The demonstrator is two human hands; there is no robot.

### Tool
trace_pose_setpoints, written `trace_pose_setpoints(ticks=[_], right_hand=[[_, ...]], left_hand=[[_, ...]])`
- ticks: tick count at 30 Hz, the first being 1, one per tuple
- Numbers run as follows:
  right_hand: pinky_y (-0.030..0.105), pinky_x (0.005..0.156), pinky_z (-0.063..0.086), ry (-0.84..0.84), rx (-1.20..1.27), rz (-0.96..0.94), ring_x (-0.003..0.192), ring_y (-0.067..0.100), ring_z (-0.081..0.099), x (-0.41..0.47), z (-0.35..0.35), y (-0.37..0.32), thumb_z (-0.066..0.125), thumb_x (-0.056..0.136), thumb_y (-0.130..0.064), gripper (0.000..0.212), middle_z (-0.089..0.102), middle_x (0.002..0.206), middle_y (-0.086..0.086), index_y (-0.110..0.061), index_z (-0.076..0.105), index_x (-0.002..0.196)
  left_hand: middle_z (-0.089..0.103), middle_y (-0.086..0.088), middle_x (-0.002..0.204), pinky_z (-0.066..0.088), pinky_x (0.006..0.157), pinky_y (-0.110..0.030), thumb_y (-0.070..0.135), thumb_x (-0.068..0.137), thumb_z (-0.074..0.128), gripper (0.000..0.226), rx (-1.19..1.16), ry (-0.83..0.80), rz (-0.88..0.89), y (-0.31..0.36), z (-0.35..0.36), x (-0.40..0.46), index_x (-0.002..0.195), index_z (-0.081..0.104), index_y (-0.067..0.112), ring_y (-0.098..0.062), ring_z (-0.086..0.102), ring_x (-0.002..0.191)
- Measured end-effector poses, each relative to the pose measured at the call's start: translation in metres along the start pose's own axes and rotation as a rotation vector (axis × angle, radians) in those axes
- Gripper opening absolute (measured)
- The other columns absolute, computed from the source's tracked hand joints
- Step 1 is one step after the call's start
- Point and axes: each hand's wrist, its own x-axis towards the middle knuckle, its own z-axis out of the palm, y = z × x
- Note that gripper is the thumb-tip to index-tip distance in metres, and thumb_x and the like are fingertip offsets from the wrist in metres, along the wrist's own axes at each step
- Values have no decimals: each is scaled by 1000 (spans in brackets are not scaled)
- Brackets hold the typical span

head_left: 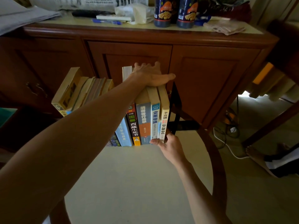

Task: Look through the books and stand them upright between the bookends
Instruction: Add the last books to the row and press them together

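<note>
Head view: the upright books (146, 120) stand on the bench (129, 175), against the black bookend (175, 110). My left hand (152, 75) lies spread flat on their tops; my right hand (168, 144) pinches the end book's foot. Best to push them square and tight. I count five upright spines, roughly five leaning books (80, 92), one bookend visible.

This is a lived-in room of a home. A dark wooden sideboard (145, 62) with panelled doors stands against the far side, its pale top cluttered with folded newspapers (72, 3), a blue pen (106, 21), two snack canisters (174, 12) and a crumpled cloth (224, 27). A round, wood-rimmed table (216, 159) carries a row of well-worn paperbacks (145, 122). Cables (226, 139) trail over the pale floor, and someone's bare foot (255, 153) rests there at the right.
</note>
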Motion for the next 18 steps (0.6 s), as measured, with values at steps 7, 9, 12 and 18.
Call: trace_pose_setpoints(ticks=[7,9,12,18], right_hand=[[6,68,51,8,-32,-15,104,12,68,0,1,2,75,80,-46,64,67,126,-2,-14,57,132],[3,65,48,16,-46,-17,101,10,67,1,2,3,74,80,-47,63,68,125,-2,-14,58,131],[2,64,47,13,-46,-23,97,5,64,1,2,5,75,80,-45,62,67,125,-2,-14,58,131],[5,65,50,12,-43,-27,97,2,63,0,4,7,74,80,-47,62,66,124,-8,-14,58,130]], left_hand=[[28,-17,158,6,117,-59,77,88,30,86,59,-44,5,1,0,-1,152,32,20,-37,19,147],[25,-17,160,5,117,-59,77,88,32,87,58,-60,2,2,-1,-1,153,29,21,-38,17,148],[24,-18,160,5,117,-59,76,88,36,85,61,-72,16,2,-3,0,154,27,22,-39,17,148],[29,-18,157,8,118,-58,63,96,35,69,92,-17,46,2,0,-4,150,35,20,-38,21,147]])
